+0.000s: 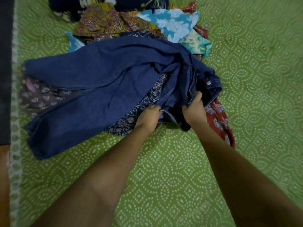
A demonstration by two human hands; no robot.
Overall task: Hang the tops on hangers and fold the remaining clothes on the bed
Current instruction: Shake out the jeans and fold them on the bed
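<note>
We grip a pair of dark blue jeans [91, 89] at the waistband, both hands working side by side on a bed covered in a green sheet [172, 169] dotted with white rings. Our left hand [150, 116] closes its fingers over the band's near edge, while our right hand [194, 108] clamps the denim just below the metal button [208, 82], thumb raised over the fabric. The two hands sit near each other but apart. The jeans' legs fan out to the left across the bed, lying over a navy printed garment [126, 123]. A red floral piece [218, 122] trails out beside our right wrist. Behind the jeans lies a heap of unfolded clothes, among them a light blue and white top [172, 22] and an olive and maroon print [101, 20].
</note>
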